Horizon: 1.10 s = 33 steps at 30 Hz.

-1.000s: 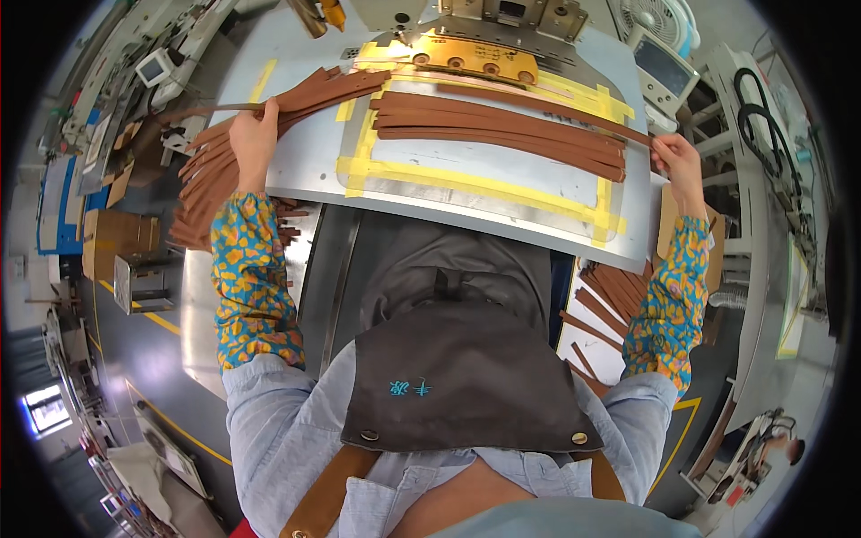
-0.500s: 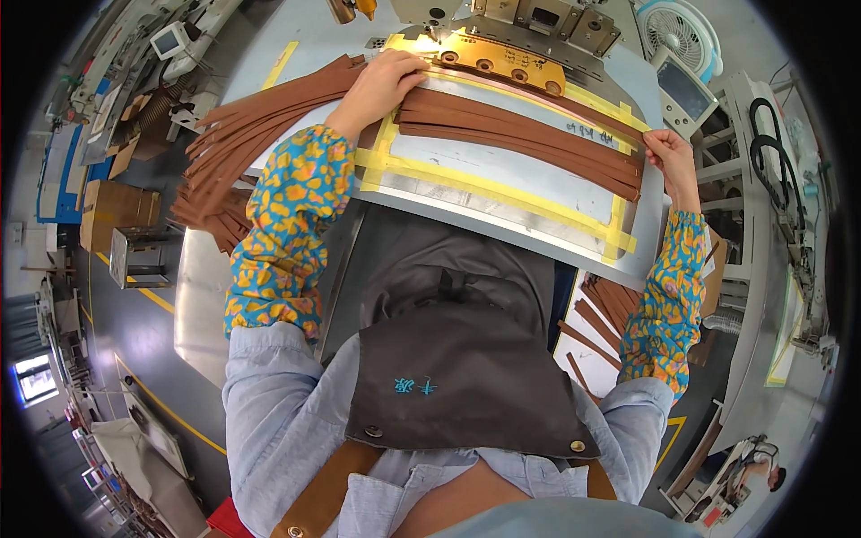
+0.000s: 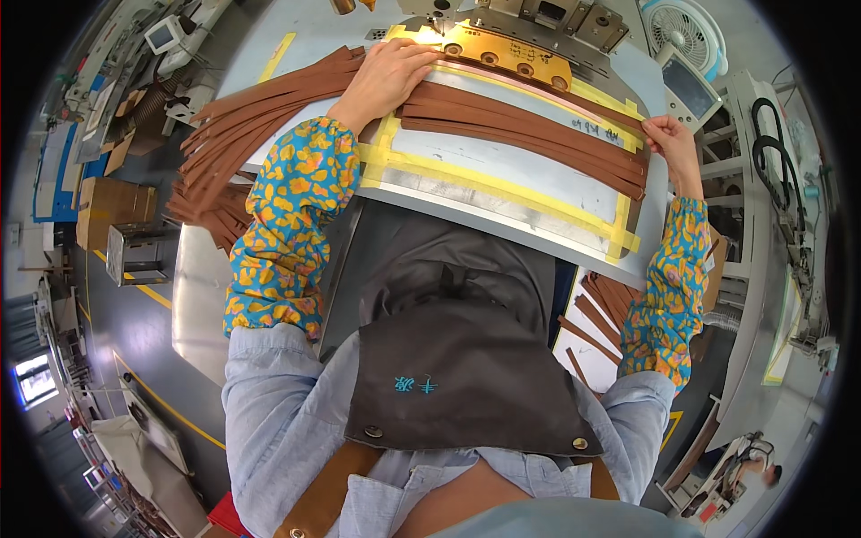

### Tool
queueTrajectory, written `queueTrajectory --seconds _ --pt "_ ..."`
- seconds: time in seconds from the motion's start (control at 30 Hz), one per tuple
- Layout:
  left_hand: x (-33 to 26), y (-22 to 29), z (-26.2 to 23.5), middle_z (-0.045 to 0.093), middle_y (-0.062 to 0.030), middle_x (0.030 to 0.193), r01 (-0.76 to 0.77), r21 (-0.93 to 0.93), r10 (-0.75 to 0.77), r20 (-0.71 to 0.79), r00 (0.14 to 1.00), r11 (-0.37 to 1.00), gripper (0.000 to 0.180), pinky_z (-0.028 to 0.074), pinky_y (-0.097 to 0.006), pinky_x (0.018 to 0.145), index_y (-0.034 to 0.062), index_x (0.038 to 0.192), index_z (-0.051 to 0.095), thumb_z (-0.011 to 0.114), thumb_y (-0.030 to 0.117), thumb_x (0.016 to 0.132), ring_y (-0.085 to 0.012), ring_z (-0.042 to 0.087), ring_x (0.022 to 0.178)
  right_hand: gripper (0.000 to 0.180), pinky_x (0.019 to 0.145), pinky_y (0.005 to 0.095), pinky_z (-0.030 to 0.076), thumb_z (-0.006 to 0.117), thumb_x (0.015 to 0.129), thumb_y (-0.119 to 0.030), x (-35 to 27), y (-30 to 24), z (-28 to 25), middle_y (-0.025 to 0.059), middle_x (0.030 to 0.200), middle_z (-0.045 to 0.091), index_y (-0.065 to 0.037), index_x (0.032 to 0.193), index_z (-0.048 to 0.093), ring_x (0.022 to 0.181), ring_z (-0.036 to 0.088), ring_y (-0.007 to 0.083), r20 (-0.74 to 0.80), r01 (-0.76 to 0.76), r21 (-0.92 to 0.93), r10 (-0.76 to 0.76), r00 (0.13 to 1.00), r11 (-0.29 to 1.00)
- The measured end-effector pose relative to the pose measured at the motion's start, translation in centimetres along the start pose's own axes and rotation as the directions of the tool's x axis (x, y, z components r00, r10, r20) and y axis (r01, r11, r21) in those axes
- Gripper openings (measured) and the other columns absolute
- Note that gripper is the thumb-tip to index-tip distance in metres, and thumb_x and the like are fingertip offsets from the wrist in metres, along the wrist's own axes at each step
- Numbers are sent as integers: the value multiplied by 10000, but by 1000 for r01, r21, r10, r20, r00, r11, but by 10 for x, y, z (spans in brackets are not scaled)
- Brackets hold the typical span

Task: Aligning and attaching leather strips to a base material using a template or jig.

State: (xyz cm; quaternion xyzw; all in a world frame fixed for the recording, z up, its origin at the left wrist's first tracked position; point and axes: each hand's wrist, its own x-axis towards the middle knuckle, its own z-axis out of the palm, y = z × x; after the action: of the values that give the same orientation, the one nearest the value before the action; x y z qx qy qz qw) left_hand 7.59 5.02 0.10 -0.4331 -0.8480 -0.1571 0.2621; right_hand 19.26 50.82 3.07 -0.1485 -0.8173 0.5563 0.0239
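Note:
A single narrow brown leather-like strip (image 3: 603,105) lies along the near edge of a golden guide plate (image 3: 504,59) on the machine table. My right hand (image 3: 674,152) pinches its right end between thumb and fingers. At the other end, my left hand (image 3: 381,82) has its fingers together on the strip, close under the lit machine head (image 3: 430,9); the fingertips' exact hold is partly hidden. Closer to me, a stack of brown strips (image 3: 520,132) lies inside a yellow-taped frame. A larger fanned bundle of strips (image 3: 269,100) hangs off the table at the left, beside my left wrist.
Metal machine parts (image 3: 583,22) stand behind the guide plate. At the far right are a screen panel (image 3: 689,90) and a white fan (image 3: 686,36). More brown strips (image 3: 599,314) rest on a white surface below the table, near my right sleeve. A cardboard box (image 3: 112,213) stands at the left.
Both hands have shifted slightly away from me, and the held strip now lies nearer the guide plate. The right hand has risen a little with its end.

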Motion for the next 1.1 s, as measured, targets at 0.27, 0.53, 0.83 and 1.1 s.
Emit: queueTrajectory --seconds 0.27,0.53,0.83,1.1 --pt "4 -1 2 617 2 1121 -7 103 5 24 1000 995 229 357 -366 915 92 1058 642 522 210 903 -211 504 1074 135 709 304 465 670 774 -118 4 6 47 78 825 626 -49 887 695 784 586 232 121 554 -452 -567 815 699" --pt "3 -1 0 611 -12 1065 46 73 -48 34 998 996 208 363 -367 903 77 1029 649 540 184 888 -210 498 1061 136 797 335 451 621 784 -52 -3 -2 65 62 901 620 -61 896 697 894 558 263 180 633 -531 -655 734 563" --pt "-6 -14 -6 591 -49 1027 280 -9 -276 -195 941 960 142 375 -383 869 80 871 668 650 198 794 -254 496 1042 148 803 336 448 607 778 -20 -6 -1 61 68 919 601 -42 903 683 910 547 263 189 621 -544 -638 746 564" --pt "-52 -39 -14 587 -159 1104 446 466 -446 -118 887 764 579 346 -555 916 -23 1138 527 500 490 872 -311 543 1028 230 855 343 435 623 795 -75 -31 -23 71 89 1032 581 -49 1022 655 994 526 276 225 629 -578 -639 735 520"
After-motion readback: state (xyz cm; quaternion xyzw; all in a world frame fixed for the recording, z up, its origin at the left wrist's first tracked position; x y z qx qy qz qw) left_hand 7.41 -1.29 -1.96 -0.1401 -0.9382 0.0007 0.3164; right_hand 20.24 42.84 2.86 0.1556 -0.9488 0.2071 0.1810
